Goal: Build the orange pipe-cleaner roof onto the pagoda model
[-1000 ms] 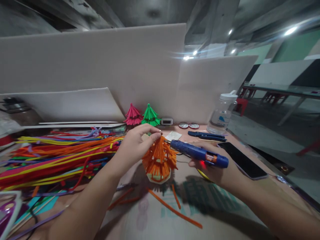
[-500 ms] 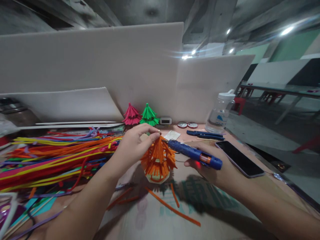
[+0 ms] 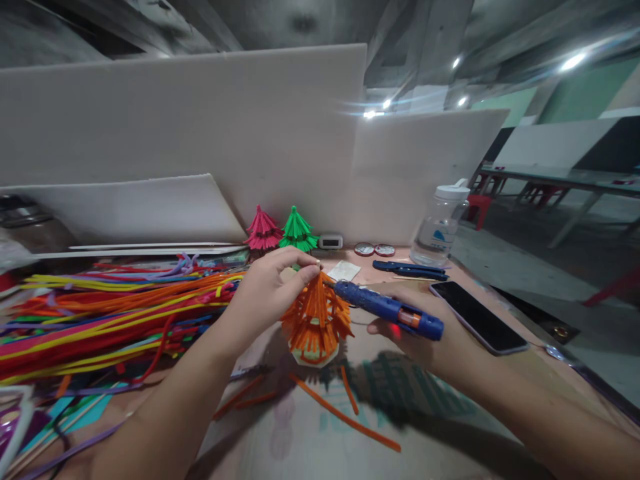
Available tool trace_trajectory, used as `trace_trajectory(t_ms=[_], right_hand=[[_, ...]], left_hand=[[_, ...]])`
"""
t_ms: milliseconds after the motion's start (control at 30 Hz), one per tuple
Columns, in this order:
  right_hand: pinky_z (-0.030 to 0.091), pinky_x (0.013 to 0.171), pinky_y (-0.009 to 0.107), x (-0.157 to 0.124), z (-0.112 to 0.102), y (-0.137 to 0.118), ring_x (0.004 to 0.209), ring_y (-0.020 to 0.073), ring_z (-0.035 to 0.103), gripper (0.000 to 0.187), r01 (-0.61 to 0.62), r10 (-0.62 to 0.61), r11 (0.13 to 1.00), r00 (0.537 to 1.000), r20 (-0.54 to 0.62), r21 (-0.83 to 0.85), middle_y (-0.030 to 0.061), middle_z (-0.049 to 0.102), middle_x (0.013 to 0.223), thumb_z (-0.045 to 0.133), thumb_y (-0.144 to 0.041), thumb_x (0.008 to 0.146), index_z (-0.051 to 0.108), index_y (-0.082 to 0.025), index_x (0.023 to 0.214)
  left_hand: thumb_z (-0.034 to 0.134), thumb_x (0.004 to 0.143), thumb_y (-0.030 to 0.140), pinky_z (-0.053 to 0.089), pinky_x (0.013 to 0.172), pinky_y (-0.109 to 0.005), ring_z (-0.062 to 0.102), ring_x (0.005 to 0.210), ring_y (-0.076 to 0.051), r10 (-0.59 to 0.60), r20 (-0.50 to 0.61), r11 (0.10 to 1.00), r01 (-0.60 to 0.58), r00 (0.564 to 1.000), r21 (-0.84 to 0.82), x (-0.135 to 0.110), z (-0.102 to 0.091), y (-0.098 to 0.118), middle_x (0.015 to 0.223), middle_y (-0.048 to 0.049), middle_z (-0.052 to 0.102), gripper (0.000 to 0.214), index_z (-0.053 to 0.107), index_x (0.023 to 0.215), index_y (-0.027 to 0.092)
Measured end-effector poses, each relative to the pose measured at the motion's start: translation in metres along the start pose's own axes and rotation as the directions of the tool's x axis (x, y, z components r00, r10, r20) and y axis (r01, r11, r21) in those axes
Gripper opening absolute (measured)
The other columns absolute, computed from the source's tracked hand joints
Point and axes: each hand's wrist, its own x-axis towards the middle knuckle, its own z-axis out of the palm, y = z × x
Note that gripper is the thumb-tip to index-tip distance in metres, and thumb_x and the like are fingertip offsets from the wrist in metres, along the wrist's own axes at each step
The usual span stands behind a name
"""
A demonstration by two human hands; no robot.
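Note:
An orange pipe-cleaner tree [image 3: 316, 320] stands on a pale base in the middle of the table. My left hand [image 3: 273, 290] pinches its tip from above, fingers closed on it. My right hand [image 3: 420, 337] grips a blue hot glue gun [image 3: 387, 310]; its nozzle points left and touches the tree just under the tip. A red light glows on the gun near my fingers. Loose orange pipe-cleaner pieces [image 3: 345, 417] lie on the cardboard in front of the tree.
A big pile of coloured pipe cleaners [image 3: 110, 313] fills the left. A pink tree [image 3: 263, 230] and a green tree [image 3: 298, 230] stand at the back by white foam boards [image 3: 200, 133]. A phone [image 3: 477, 317], plastic jar [image 3: 440, 227] and blue pliers [image 3: 410, 269] lie right.
Nearly nothing has changed; the view and both hands shifted slightly left, with the glue gun's nozzle staying at the tree's top.

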Motion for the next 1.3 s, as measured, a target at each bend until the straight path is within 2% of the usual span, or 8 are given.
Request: trace_trajectory(t_ms=[200, 533, 767, 1300], right_hand=[[0.056, 0.081, 0.034, 0.0002, -0.0016, 0.0022, 0.095, 0.0239, 0.070, 0.028, 0.001, -0.001, 1.000, 1.000, 0.008, -0.025, 0.0054, 0.074, 0.109, 0.069, -0.037, 0.088, 0.067, -0.027, 0.115], [0.057, 0.074, 0.033, -0.0007, 0.0000, 0.0015, 0.091, 0.0241, 0.071, 0.031, -0.010, 0.010, 0.999, 1.000, -0.011, -0.048, 0.0056, 0.075, 0.106, 0.068, -0.038, 0.088, 0.067, -0.028, 0.117], [0.055, 0.084, 0.035, 0.0000, -0.0011, 0.0050, 0.097, 0.0248, 0.070, 0.029, -0.007, 0.007, 0.998, 1.000, 0.001, -0.064, 0.0046, 0.075, 0.110, 0.070, -0.036, 0.087, 0.067, -0.027, 0.115], [0.055, 0.085, 0.037, -0.0004, -0.0010, 0.0070, 0.100, 0.0258, 0.070, 0.029, -0.035, 0.037, 0.997, 0.999, 0.025, -0.070, 0.0042, 0.074, 0.112, 0.070, -0.038, 0.088, 0.067, -0.029, 0.115]], left_hand=[[0.059, 0.091, 0.031, 0.048, 0.085, -0.029, 0.065, 0.085, -0.018, -0.008, -0.003, 1.000, 0.008, 1.000, 0.012, 0.0007, -0.0001, 0.0017, 0.092, -0.0023, 0.072, 0.017, 0.069, 0.085, 0.019], [0.058, 0.091, 0.032, 0.049, 0.087, -0.031, 0.066, 0.086, -0.019, -0.017, 0.002, 1.000, 0.017, 1.000, 0.018, 0.0012, -0.0018, 0.0043, 0.092, -0.0035, 0.072, 0.018, 0.068, 0.085, 0.019], [0.058, 0.092, 0.032, 0.049, 0.086, -0.030, 0.065, 0.086, -0.019, -0.001, -0.006, 1.000, 0.001, 1.000, 0.021, 0.0011, -0.0021, 0.0015, 0.092, -0.0031, 0.072, 0.018, 0.068, 0.086, 0.019], [0.057, 0.091, 0.034, 0.049, 0.088, -0.034, 0.066, 0.087, -0.020, -0.011, -0.015, 0.999, 0.011, 1.000, 0.045, 0.0016, -0.0049, 0.0007, 0.092, -0.0044, 0.073, 0.019, 0.068, 0.086, 0.020]])
